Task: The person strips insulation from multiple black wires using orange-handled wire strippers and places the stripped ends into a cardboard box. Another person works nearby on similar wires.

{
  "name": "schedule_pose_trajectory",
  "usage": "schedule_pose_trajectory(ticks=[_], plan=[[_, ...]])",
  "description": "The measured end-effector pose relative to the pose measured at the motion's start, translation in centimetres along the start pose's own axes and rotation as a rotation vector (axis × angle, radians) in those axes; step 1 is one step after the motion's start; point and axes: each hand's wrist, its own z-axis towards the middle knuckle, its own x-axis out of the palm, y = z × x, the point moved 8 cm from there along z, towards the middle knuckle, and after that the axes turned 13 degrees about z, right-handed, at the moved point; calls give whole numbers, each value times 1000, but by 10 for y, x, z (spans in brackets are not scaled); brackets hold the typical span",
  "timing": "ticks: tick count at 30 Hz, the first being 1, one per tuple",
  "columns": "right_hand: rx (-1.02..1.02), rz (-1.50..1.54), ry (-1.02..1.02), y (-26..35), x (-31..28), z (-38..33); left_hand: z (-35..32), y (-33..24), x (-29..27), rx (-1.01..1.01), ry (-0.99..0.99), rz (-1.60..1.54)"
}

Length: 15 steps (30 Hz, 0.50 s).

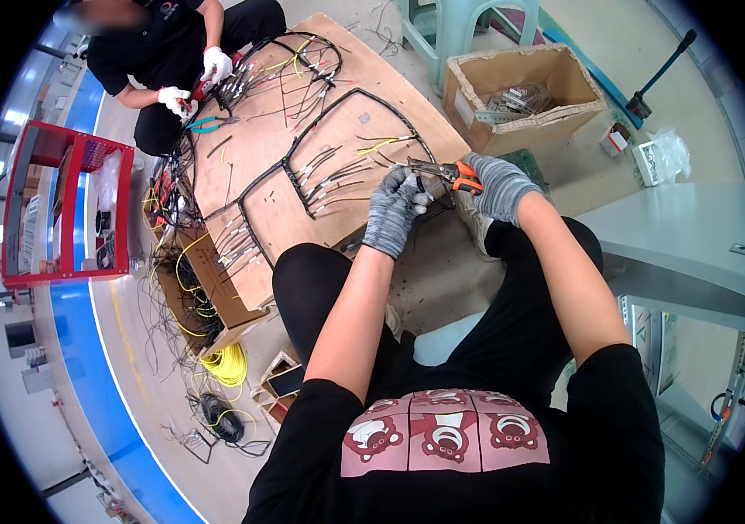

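Note:
My right hand (505,189), in a grey knitted glove, is closed around a pair of crimping pliers (466,180) with orange and black handles. The metal jaws point left, toward my left hand (392,214). That hand, gloved the same way, is closed at the board's near right edge, its fingers around the end of a wire. The wire's tip and the jaws are too small to make out clearly. Beside my hands, a black-wrapped wire harness (266,177) lies on the wooden board (363,65), with several loose ends fanning out, some with white tags, some yellow.
Across the board a person in white gloves (215,65) handles another harness section; blue-handled pliers (208,125) lie near them. A cardboard box (521,131) with metal parts stands at the right, beside a green stool (455,35). Yellow wire coils (226,365) and a red rack (65,210) are at the left.

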Motion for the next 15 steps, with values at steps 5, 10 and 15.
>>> schedule_pose_trajectory(ticks=[5, 10, 15], plan=[[-66, -83, -9, 11, -1, 0, 2, -6, 3, 75, 36, 17], [-78, -178, -5, 20, -6, -2, 5, -7, 1, 92, 4, 179], [-105, -221, -33, 25, -10, -4, 3, -10, 1, 78, -8, 225]])
